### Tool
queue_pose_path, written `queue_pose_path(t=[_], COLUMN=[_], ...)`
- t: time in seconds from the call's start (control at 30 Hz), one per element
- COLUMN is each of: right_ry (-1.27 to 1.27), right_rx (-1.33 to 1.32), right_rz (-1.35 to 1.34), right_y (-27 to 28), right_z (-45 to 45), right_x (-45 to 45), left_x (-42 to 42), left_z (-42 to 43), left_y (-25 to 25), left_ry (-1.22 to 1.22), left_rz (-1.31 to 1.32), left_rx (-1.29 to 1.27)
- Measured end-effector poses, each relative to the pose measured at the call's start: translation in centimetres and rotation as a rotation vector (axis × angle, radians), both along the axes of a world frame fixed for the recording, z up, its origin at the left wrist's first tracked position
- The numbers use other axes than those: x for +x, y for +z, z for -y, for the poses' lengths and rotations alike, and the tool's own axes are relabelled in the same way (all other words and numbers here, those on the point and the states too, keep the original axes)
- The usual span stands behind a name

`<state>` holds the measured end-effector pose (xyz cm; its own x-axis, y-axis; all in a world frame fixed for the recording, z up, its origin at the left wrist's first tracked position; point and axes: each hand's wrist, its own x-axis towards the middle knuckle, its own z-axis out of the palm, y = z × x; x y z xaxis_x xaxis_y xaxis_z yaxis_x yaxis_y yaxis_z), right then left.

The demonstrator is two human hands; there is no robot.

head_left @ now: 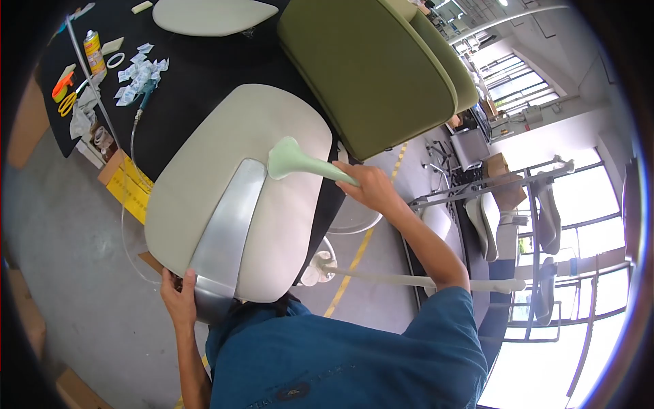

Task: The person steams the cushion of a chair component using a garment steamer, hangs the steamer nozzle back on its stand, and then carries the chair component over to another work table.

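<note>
Black tabletop [197, 71] bears yellow can [94, 52] and cream panel [204, 163].

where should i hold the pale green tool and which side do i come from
Probably by its slim handle, coming from the person's right, as the right hand does: the handle points that way, while the flared head sits at the other end, over the cream padded panel, and looks too broad for a firm grip.

smooth, shiny metal strip [228, 232]
</note>
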<state>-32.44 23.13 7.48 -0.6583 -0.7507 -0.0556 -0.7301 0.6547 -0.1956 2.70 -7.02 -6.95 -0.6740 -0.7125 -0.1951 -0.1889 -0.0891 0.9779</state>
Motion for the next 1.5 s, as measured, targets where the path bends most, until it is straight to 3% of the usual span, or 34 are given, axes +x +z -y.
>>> queue_pose_path(t=[0.2, 0.4, 0.53, 0.6, 0.8, 0.97, 1.5], right_ry=[-0.027, -0.026, 0.012, 0.003, -0.109, 0.133, 0.131], right_rx=[-0.124, 0.12, 0.003, -0.048, -0.046, -0.186, -0.102], right_rz=[0.078, 0.393, 0.343, 0.187, 0.199, -0.008, -0.188], right_y=[-0.9, 2.2, 1.1, 0.8, -0.5, -3.4, -2.3], right_z=[-0.6, -0.9, -0.4, 0.0, 3.8, 6.8, 6.0], right_x=[0.6, 2.6, 0.5, -1.0, -2.8, -3.4, -3.7], left_x=[0.3, 0.3, 0.2, 0.3, 0.3, 0.3, 0.1], left_z=[0.2, 0.2, 0.1, 0.1, 0.2, 0.3, 0.2], left_y=[0.1, -0.1, 0.2, -0.1, -0.2, -0.1, 0.5], left_ry=[-0.011, -0.01, -0.004, -0.003, -0.01, -0.012, -0.012], left_rz=[0.009, 0.021, 0.015, 0.011, -0.002, 0.019, 0.017], left_rx=[-0.02, -0.023, 0.005, -0.006, -0.012, -0.035, -0.016])
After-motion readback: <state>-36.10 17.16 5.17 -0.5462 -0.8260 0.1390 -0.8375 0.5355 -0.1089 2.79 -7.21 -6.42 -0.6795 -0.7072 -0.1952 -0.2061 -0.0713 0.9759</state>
